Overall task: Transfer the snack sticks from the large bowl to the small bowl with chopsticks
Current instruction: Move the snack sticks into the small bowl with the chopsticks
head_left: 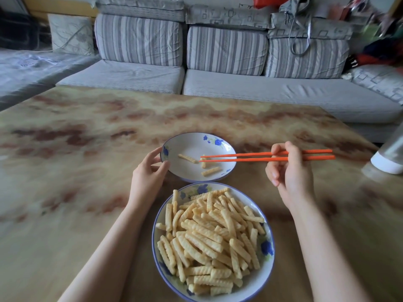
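The large blue-flowered bowl (267,247) sits nearest me, heaped with several ridged yellow snack sticks (207,236). Just beyond it stands the small white bowl (196,144) holding three snack sticks (211,171). My left hand (148,173) grips the small bowl's left rim between thumb and fingers. My right hand (287,171) holds a pair of orange chopsticks (250,156). Their tips hover over the small bowl's middle, slightly apart, with nothing pinched between them; one stick lies right under the tips.
The bowls stand on a marbled tan table (87,149). A white cylindrical container (390,155) stands at the table's right edge. A grey striped sofa (218,83) runs behind the table's far edge.
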Action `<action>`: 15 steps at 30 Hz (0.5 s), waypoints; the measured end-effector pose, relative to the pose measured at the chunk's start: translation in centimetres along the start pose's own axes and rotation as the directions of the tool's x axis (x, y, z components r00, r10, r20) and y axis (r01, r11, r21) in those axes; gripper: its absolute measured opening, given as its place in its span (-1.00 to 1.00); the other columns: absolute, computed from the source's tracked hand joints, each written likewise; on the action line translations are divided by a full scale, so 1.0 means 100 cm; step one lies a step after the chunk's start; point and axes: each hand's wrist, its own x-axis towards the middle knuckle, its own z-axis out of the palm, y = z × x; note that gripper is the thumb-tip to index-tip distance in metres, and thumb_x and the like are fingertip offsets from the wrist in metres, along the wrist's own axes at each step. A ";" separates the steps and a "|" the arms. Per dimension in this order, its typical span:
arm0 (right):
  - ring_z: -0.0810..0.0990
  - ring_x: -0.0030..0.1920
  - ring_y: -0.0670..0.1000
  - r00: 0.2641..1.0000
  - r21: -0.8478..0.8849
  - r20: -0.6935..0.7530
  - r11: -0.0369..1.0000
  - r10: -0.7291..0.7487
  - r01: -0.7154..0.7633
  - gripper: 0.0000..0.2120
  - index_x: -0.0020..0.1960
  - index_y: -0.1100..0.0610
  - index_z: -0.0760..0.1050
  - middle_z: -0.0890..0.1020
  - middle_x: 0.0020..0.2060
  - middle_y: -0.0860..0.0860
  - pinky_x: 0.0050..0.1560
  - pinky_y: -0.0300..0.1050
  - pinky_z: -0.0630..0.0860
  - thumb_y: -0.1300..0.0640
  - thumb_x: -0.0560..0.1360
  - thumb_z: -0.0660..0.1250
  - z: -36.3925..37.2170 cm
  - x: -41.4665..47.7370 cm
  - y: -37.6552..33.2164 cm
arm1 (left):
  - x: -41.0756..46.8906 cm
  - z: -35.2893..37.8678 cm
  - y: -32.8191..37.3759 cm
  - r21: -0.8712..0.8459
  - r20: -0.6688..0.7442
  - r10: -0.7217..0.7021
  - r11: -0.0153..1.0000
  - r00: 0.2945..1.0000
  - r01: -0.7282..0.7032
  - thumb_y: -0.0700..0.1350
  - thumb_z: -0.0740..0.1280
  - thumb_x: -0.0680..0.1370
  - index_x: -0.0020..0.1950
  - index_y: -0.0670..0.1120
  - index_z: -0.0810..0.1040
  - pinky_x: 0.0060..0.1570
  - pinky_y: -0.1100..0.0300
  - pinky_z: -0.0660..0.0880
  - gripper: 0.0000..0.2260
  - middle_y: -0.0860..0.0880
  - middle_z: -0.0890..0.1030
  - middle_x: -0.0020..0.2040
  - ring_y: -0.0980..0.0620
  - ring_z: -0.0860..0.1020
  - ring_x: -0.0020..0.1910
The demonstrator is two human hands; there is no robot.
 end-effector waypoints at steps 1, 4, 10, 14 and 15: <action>0.16 -0.69 -0.04 0.999 0.017 0.045 1.000 0.015 -0.016 -0.60 -0.29 0.16 0.39 0.26 -0.70 0.01 -0.61 -0.24 0.06 0.09 0.64 -0.01 0.000 -0.002 -0.002 | 0.000 0.000 0.000 0.001 -0.002 0.000 1.000 1.000 0.000 -0.15 0.32 0.55 0.33 0.05 0.50 -0.33 0.50 0.44 -0.64 0.08 0.63 -0.03 0.03 0.64 -0.23; 0.12 -0.70 -0.06 0.981 -0.002 0.193 0.999 0.036 -0.036 -0.60 -0.28 0.18 0.36 0.24 -0.73 0.00 -0.61 -0.24 0.00 0.10 0.65 -0.05 0.005 -0.007 -0.005 | -0.001 0.000 0.002 0.006 -0.006 0.002 1.000 1.000 -0.002 -0.16 0.31 0.55 0.33 0.04 0.51 -0.32 0.54 0.40 -0.65 0.06 0.62 -0.02 0.15 0.61 -0.25; 0.14 -0.68 -0.08 0.939 -0.149 0.342 0.986 -0.016 0.071 -0.62 -0.29 0.18 0.40 0.27 -0.69 -0.06 -0.53 -0.14 -0.03 0.07 0.62 0.02 0.016 -0.013 -0.003 | 0.000 0.000 0.002 0.031 -0.012 0.004 1.000 1.000 -0.004 -0.15 0.32 0.54 0.30 0.05 0.52 -0.30 0.57 0.37 -0.67 0.12 0.62 -0.07 0.33 0.57 -0.29; 0.15 -0.67 -0.07 0.921 -0.190 0.388 0.973 -0.045 0.128 -0.64 -0.31 0.12 0.45 0.27 -0.67 -0.04 -0.54 -0.13 -0.01 0.01 0.55 0.04 0.021 -0.014 -0.002 | 0.000 0.000 0.000 0.014 -0.009 -0.009 1.000 1.000 0.009 -0.13 0.33 0.53 0.31 0.06 0.52 -0.10 0.35 0.48 -0.65 0.06 0.65 0.00 0.08 0.64 -0.17; 0.15 -0.67 -0.07 0.917 -0.199 0.396 0.970 -0.048 0.137 -0.63 -0.33 0.09 0.46 0.26 -0.67 -0.02 -0.55 -0.16 0.00 0.01 0.55 0.04 0.022 -0.014 -0.002 | 0.000 0.000 0.000 0.007 -0.010 -0.013 1.000 1.000 0.013 -0.13 0.33 0.53 0.31 0.06 0.52 -0.06 0.25 0.51 -0.65 0.05 0.65 0.00 0.04 0.64 -0.17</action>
